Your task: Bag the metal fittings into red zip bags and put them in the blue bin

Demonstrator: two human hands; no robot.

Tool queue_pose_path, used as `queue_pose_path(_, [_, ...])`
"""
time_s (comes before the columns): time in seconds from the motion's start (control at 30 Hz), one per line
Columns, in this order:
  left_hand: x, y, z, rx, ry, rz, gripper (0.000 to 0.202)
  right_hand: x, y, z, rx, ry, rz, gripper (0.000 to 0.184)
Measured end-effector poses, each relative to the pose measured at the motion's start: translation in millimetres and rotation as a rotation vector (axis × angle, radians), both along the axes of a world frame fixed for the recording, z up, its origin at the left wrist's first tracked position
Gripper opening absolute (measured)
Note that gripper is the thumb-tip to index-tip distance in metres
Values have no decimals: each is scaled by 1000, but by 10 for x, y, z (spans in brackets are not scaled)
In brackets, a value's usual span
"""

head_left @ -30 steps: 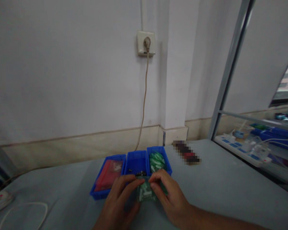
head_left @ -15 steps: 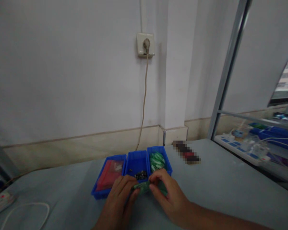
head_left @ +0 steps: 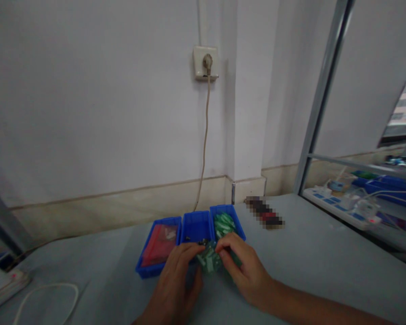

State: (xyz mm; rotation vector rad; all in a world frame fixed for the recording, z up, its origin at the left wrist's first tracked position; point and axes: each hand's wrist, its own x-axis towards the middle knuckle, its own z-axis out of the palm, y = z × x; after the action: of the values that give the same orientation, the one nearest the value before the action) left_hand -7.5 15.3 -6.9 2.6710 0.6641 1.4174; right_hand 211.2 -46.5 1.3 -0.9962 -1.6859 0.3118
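A see-thru green bag (head_left: 209, 262) w/ pale bits in it is btwn the 2 hands, just by the near ends of the mid and R trays. Can't tell if it touches the worktop (head_left: 307, 253). R hand (head_left: 245, 266) pinches the bag's R side w/ thumb + finger. L hand (head_left: 177, 275) has fingertips at the bag's L side, thumb lower down; can't tell if it grips. More green shows under R hand, mostly hid.

3 blue trays sit side by side nr the worktop's back edge. L tray (head_left: 154, 271) has a red bag (head_left: 157, 250) in it. Mid tray (head_left: 195, 225) has small dark bits (head_left: 203, 242) at its near end, partly hid by L hand. R tray (head_left: 221, 210) has lots of green packs (head_left: 224, 224).

Nr the worktop's back R corner lies a dark + red thing (head_left: 265, 212), too blurred to tell. Past the R edge is a white power strip (head_left: 331, 205) w/ plugs. A white cord (head_left: 47, 286) bends on the L part, by a white box (head_left: 8, 284) w/ a red dot. A plug (head_left: 207, 62) is in the wall, its wire hanging down behind the trays.
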Motion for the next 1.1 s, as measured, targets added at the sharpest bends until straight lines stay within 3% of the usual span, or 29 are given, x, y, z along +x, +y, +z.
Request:
queue_pose_path(0.1, [-10, 9, 32, 13, 31, 43, 40, 3, -5, 14, -17, 9, 12, 18])
queue_pose_path(0.27, [-30, 2, 82, 9, 86, -21, 15, 14, -40, 43, -22, -10, 69, 27])
queue_pose_path(0.43, [-12, -17, 96, -3, 79, -49, 18, 13, -20, 30, 11, -28, 80, 21])
queue_pose_path(0.63, [14, -31, 52, -15, 44, -31, 22, -6, 4, -71, -111, 84, 25, 6])
queue_pose_path(0.8, [16, -30, 9, -18, 22, -32, 32, -1, 11, -75, -124, 107, 23, 4])
queue_pose_path(0.93, [7, -29, 29, -6, 74, -57, 38, 5, 16, -33, -139, 84, 31, 13])
queue_pose_path(1.1, [-6, 0, 57, 38, 78, -9, 29, 26, 15, -31, -111, 34, 56, 28])
